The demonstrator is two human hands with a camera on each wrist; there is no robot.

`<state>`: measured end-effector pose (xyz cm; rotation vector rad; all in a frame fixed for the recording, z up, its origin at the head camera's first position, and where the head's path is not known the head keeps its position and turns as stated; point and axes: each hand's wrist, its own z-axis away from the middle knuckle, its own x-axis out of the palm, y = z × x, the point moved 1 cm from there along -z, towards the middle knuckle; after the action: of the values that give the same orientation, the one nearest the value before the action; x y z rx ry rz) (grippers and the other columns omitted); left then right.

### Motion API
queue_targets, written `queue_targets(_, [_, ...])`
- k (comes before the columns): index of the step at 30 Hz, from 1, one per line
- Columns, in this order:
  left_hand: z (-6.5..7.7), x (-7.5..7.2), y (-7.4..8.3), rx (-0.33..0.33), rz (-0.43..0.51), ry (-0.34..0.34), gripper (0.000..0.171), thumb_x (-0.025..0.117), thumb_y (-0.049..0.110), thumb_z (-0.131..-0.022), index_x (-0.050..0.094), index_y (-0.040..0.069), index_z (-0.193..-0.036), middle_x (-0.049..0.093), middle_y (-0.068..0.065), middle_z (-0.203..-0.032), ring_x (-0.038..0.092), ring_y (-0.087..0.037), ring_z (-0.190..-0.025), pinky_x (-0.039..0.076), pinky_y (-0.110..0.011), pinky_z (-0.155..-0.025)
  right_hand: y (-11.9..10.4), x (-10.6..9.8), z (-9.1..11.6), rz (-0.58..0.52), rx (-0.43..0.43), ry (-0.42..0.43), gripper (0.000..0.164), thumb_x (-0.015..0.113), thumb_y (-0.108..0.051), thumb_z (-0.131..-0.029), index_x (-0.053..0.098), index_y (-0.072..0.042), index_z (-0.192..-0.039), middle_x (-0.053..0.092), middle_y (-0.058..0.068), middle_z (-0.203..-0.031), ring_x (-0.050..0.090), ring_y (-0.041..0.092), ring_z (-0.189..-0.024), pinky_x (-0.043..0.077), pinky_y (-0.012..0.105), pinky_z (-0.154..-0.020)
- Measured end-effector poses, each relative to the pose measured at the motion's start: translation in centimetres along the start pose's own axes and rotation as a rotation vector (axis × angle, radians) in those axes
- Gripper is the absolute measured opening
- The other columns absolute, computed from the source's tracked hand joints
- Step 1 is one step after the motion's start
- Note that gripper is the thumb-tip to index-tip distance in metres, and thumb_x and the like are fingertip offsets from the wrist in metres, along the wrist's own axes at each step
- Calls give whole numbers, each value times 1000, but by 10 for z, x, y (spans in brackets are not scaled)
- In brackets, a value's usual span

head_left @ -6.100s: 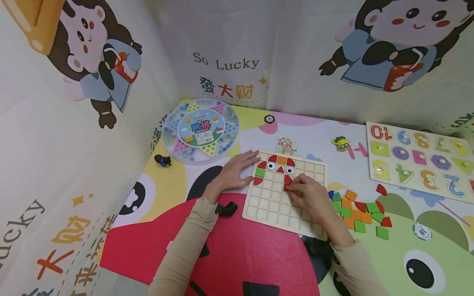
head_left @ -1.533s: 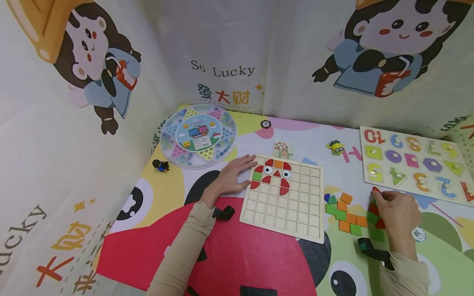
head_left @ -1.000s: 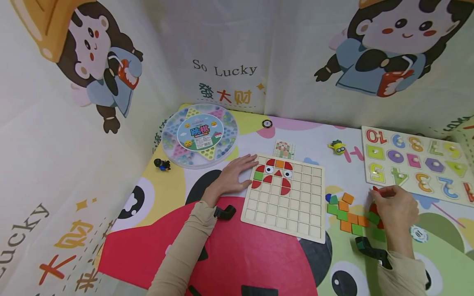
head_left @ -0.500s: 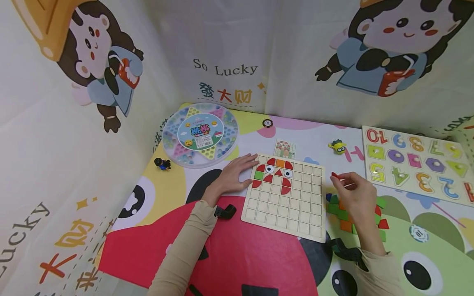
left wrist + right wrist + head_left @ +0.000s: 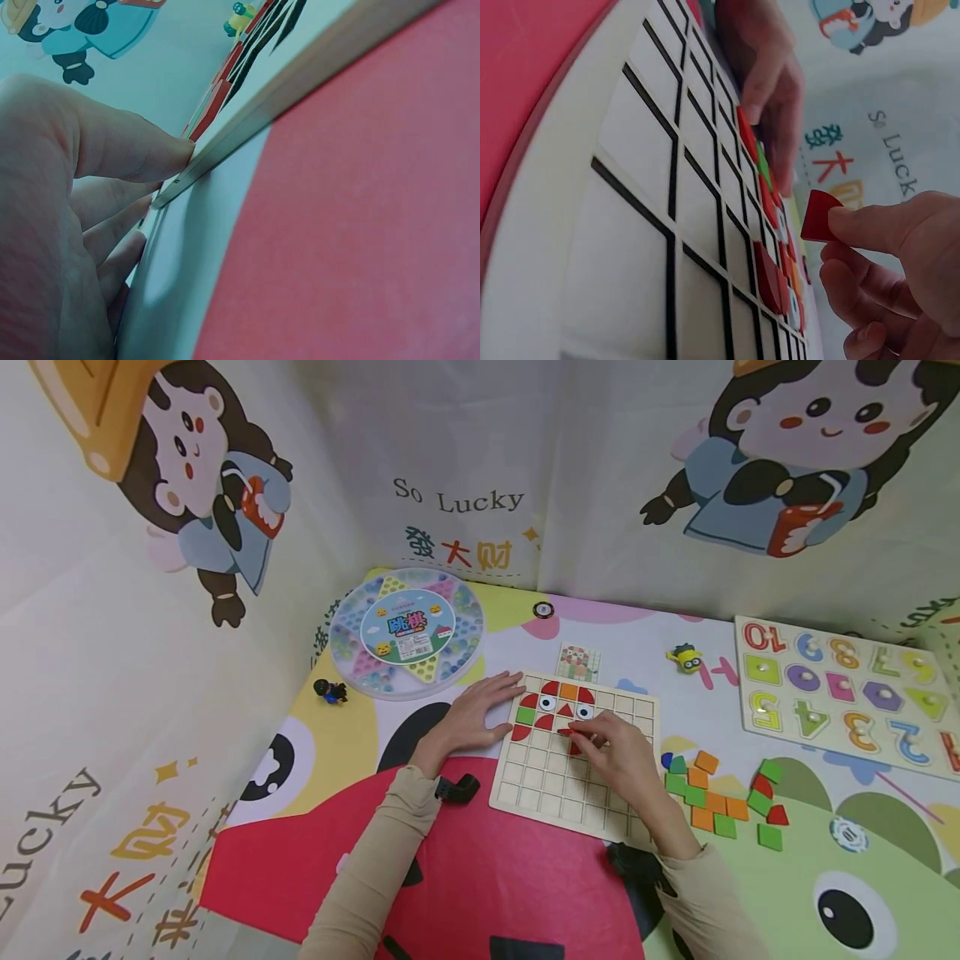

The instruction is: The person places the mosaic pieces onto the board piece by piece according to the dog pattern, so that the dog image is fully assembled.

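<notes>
My right hand (image 5: 618,752) pinches a red quarter-circle tile (image 5: 819,216) between thumb and index finger, over the wooden grid board (image 5: 536,781). The other fingers of that hand curl loosely in the right wrist view. The tile is raised off the grid there. On the board's upper left lie several red curved tiles, a red triangle (image 5: 565,710), a green square (image 5: 525,716), an orange square (image 5: 569,691) and two eye tiles (image 5: 547,702). My left hand (image 5: 472,714) rests with extended fingers at the board's left edge, thumb tip (image 5: 176,154) touching the rim.
Loose green, orange and red tiles (image 5: 724,825) lie right of the board. A small pattern card (image 5: 578,662) sits behind it. Around stand a round Chinese checkers set (image 5: 408,631), a number puzzle (image 5: 847,693), two small figures (image 5: 686,657) and chips (image 5: 849,834).
My right hand picked a red tile from the loose pieces and carried it left over the board. Compared with the oldest frame, the board bears more red tiles. My left hand stays put.
</notes>
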<state>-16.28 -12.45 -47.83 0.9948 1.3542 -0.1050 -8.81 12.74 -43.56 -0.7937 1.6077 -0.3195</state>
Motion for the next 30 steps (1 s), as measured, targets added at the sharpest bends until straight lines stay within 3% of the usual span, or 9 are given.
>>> queue_targets(6, [-1, 1, 0, -4, -9, -9, 63, 61, 27, -88, 46, 12, -148, 32, -4, -159, 22, -21, -149, 17, -43, -120, -9, 11, -7, 7, -18, -50, 11, 81, -12, -80, 80, -9, -91, 64, -3, -75, 53, 11, -65, 43, 28, -56])
queue_targets(15, [-2, 0, 0, -1, -6, -6, 64, 62, 26, -88, 47, 12, -148, 32, -3, -159, 22, -21, -149, 17, -43, -120, -21, 32, -11, 44, -76, 18, 7, 84, -13, -77, 77, -10, -78, 57, -6, -72, 55, 10, -62, 46, 27, -53])
queue_targets(20, [-1, 0, 0, 0, -2, -6, 64, 61, 26, -88, 47, 11, -148, 32, -3, -160, 21, -22, -149, 17, -43, -120, -26, 41, -11, 117, -101, 44, 8, 84, -13, -76, 76, -10, -77, 56, -1, -77, 57, 13, -63, 48, 31, -54])
queue_targets(30, [-1, 0, 0, -8, -5, -11, 64, 61, 27, -88, 46, 11, -148, 32, -4, -160, 21, -22, -149, 16, -43, -121, -30, 45, -11, 248, -97, -40, 8, 79, -17, -81, 79, -10, -85, 59, -2, -79, 57, 12, -64, 47, 29, -50])
